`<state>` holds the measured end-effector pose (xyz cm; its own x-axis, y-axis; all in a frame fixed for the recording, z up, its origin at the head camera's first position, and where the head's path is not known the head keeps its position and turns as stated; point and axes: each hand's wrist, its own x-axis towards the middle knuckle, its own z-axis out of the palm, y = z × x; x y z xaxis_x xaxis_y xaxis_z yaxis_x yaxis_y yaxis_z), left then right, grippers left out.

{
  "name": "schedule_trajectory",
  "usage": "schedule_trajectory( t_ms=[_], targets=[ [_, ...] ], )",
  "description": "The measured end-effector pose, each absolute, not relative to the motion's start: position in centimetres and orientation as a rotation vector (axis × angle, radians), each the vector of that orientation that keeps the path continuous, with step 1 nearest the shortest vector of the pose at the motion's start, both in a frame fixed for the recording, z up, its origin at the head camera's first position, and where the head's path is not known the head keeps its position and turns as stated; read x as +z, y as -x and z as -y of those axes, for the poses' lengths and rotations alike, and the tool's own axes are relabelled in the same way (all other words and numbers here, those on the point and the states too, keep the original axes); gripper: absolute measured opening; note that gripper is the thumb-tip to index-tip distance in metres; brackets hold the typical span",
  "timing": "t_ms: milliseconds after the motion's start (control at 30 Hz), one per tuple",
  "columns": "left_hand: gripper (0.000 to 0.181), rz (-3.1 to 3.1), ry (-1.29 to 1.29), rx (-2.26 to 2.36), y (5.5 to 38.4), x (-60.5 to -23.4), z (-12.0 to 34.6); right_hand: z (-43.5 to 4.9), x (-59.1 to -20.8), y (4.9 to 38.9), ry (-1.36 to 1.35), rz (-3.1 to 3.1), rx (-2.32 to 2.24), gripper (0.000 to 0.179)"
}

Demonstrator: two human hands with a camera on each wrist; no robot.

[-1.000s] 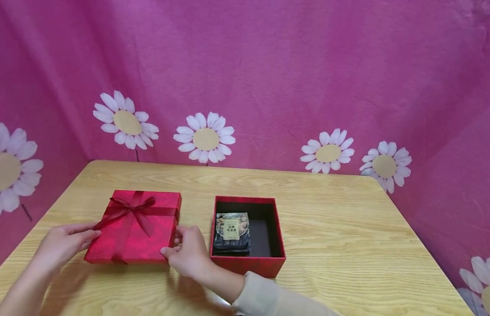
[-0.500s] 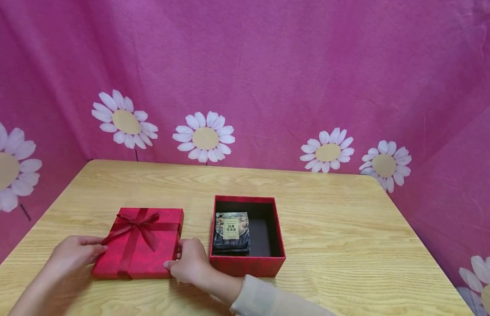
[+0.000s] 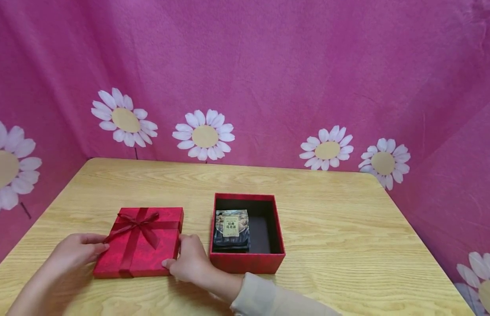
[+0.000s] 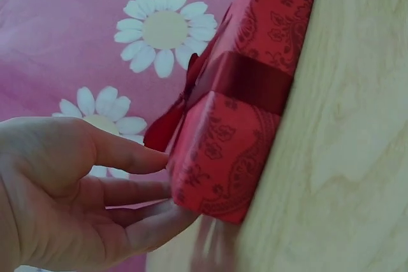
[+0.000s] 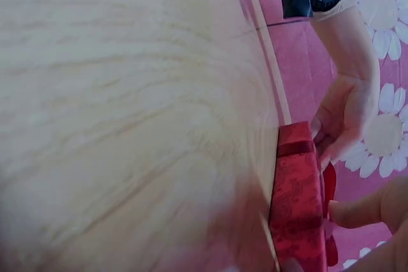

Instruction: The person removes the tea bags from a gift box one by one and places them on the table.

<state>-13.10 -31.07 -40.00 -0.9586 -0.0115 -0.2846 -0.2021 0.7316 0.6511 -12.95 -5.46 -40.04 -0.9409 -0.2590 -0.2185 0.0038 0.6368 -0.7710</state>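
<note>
- On the left of the wood-grain tabletop point(image 3: 347, 228): one red gift-box lid point(image 3: 144, 248), patterned, top side up, apart from its base; dark red ribbon bow point(image 3: 137, 221) on top.
- Left hand point(image 3: 76, 253): thumb and fingers pinching the lid's left edge.
- Right hand point(image 3: 189, 259): gripping the lid's right side near the front corner.
- Gift-box base point(image 3: 248, 263): red outside, dark inside; upright, just right of the right hand, uncovered.
- Oolong tea packets point(image 3: 230, 226): stacked inside the base at its left side, label upward; dark floor showing beside them.
- Progress, as judged: lid off and contents exposed — done. Outstanding — hands not yet off the lid; lid and base not joined.
- Hard to make out: packet count; label's small print; right fingertips behind the lid's side; whether the lid lies fully flat.
- Cut off: right hand, by the right wrist view's edge; beige sleeve point(image 3: 276, 298), by the head view's lower edge; outermost daisies on the magenta cloth point(image 3: 260, 79).
</note>
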Motion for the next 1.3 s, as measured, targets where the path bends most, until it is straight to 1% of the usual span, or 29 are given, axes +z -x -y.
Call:
schedule_trajectory(
  t_ms=[100, 233, 400, 567, 767, 967, 1133, 1300],
  targets=[
    [0.048, -2.771, 0.145, 0.923, 13.1, -39.1, 30.8, 5.5, -39.6, 12.6, 0.211, -2.558, -1.195, 0.062],
    [0.047, -2.919, 0.101, 0.81, 13.3, -37.8, 30.3, 5.0, -38.8, 11.8, 0.295, -2.547, -1.23, 0.067],
    [0.049, -2.999, 0.047, 0.807, 13.8, -36.1, 28.9, 3.6, -37.1, 10.9, 0.417, -2.49, -1.304, 0.063],
    [0.048, -2.997, 0.005, 0.895, 14.5, -34.8, 26.1, 1.7, -35.5, 10.7, 0.519, -2.403, -1.397, 0.05],
    [0.051, -2.876, -0.068, 1.071, 15.1, -33.7, 22.3, -0.6, -34.0, 11.2, 0.561, -2.31, -1.555, 0.034],
    [0.054, -2.711, -0.089, 1.206, 15.7, -33.0, 18.7, -3.4, -33.2, 12.3, 0.594, -2.348, -1.572, 0.028],
    [0.054, -2.556, -0.047, 1.339, 16.1, -33.2, 16.2, -5.8, -32.7, 13.8, 0.525, -2.433, -1.56, 0.028],
    [0.051, -2.392, 0.011, 1.504, 16.1, -34.1, 14.2, -7.9, -32.2, 15.4, 0.303, -2.444, -1.511, 0.03]
  ],
)
